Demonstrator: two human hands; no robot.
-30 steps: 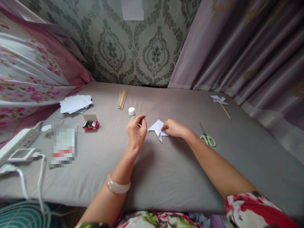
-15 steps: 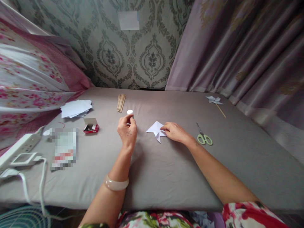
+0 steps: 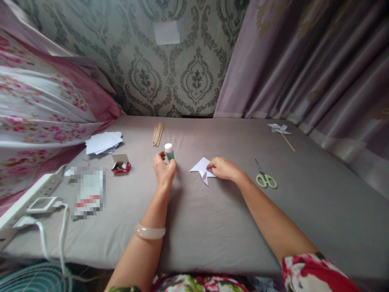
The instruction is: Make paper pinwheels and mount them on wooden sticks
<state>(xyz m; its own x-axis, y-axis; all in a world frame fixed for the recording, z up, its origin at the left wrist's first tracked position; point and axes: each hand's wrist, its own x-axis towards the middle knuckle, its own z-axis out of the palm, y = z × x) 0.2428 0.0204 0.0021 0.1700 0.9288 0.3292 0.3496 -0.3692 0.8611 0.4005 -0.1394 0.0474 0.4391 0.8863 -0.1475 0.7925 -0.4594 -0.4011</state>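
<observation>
In the head view, a small bottle (image 3: 169, 153) with a white cap and green body sits between the fingers and thumb of my left hand (image 3: 164, 169). The hand hides its lower end. Right of it, a partly folded white paper pinwheel (image 3: 201, 166) lies on the cloth, one pointed flap toward me. My right hand (image 3: 224, 168) has its fingers bent together on the pinwheel's right side, holding folded paper down. The fingertips cover part of its middle. Nearby on the right are scissors (image 3: 265, 178) with light green handles.
Thin wooden sticks (image 3: 158, 134), a stack of white paper (image 3: 104, 142) and an open red box (image 3: 120, 166) of small items lie to the left. A blurred packet (image 3: 89, 194) and power strip (image 3: 28, 202) are nearer. A finished pinwheel (image 3: 279, 129) on a stick lies far right.
My left hand's fingers have shifted around the bottle, so more of its green body shows. My right hand stays on the paper. The whole view has shifted slightly.
</observation>
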